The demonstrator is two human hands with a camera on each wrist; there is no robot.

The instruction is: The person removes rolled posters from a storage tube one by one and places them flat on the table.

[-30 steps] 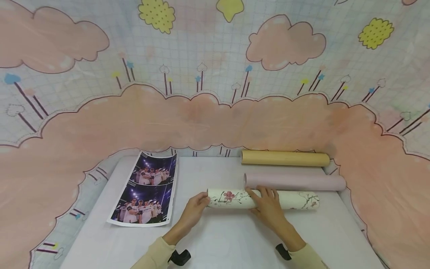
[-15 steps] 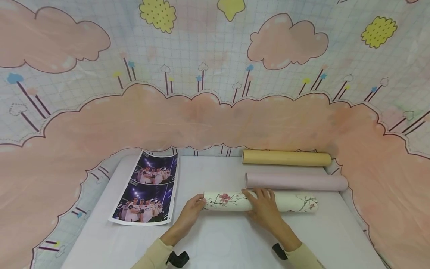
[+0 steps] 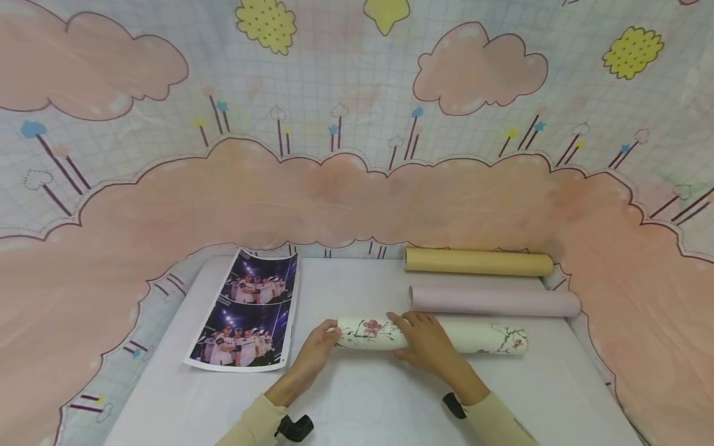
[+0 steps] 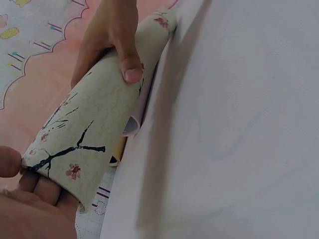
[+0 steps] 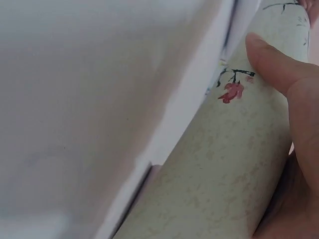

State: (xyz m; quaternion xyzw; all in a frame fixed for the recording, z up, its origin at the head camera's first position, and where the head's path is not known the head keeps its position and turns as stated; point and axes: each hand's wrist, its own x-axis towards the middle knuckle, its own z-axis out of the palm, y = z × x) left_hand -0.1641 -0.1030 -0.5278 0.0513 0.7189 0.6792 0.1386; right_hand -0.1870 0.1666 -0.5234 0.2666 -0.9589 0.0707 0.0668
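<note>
A flowered paper roll [image 3: 476,334] spans the middle of a white table [image 3: 357,406], lengthwise from left to right before the person. The left hand [image 3: 317,347] grips its left end: in the left wrist view, fingers are tucked inside the hollow end while the thumb presses the outer wall, so the paper edge is pinched between them. The right hand [image 3: 426,341] curves round the tube left of its midpoint, thumb on the near side and fingers over the far side, spread only as wide as the roll's girth. This two-point hold appears suited to steadying the tube and checking any turn; whether the roll rests on the table or is slightly raised cannot be told. Behind it, on the right, lie a pink roll [image 3: 493,301], close by, and a yellow roll [image 3: 478,262], farther back, nearly parallel, probably so arranged for tidy access. A photo sheet [image 3: 242,322] lies face up on the left, apart from the hands, presumably to leave them working room.
</note>
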